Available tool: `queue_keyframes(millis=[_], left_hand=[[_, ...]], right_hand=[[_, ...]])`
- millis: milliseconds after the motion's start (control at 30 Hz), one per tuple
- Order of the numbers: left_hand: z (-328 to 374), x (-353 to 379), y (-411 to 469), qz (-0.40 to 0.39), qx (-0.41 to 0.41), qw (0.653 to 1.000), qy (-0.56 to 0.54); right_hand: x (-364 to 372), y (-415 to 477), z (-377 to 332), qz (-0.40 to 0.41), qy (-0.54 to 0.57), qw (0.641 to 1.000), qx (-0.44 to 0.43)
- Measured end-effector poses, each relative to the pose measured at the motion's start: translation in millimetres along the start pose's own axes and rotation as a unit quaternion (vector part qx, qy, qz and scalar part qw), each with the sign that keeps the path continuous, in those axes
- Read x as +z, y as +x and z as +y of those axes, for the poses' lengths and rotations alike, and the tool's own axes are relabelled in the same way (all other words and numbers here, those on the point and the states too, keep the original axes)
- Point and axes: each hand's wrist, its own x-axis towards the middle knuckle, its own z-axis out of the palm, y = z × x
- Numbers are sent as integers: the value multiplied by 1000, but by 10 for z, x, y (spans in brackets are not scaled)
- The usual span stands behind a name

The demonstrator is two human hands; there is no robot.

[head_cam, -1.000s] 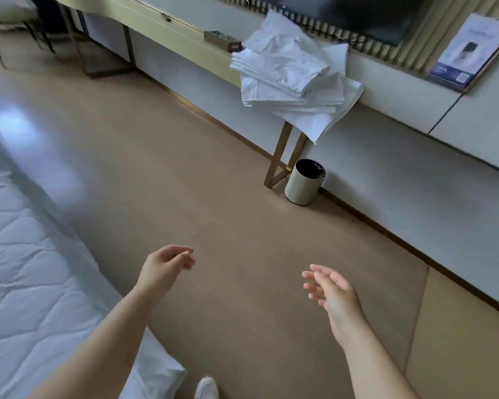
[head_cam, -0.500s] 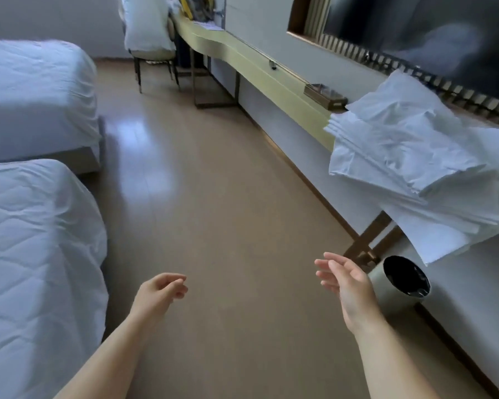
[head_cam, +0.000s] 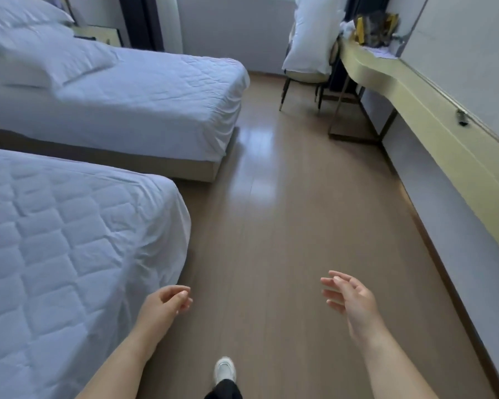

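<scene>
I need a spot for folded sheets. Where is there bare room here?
Bare: the near bed by the left hand, the foot of the far bed, the floor between beds and wall shelf. Crowded: the shelf's far end, the chair.

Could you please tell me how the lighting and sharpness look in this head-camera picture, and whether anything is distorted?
Head view: soft, even light, with pale glare on the floor; head view: the pillow at upper left is smeared, while the left hand and right hand are sharper; head view: the wide lens bows the desk edge.
</scene>
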Motion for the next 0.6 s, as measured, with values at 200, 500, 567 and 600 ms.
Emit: queue_keyframes(millis=[200, 500, 567, 600], left_hand=[[854, 223, 1544, 26, -7, 999, -26], [2025, 770, 3804, 58, 4, 998, -39], [2191, 832, 4234, 106, -7, 992, -62], [2271, 851, 4408, 135, -22, 987, -80]], right_hand=[[698, 1341, -643, -41, -15, 999, 24], [1384, 3702, -1534, -77, -41, 995, 38], [1710, 4361, -1822, -126, -62, 990, 30], [1884, 4678, -1978, -151, -79, 985, 29]])
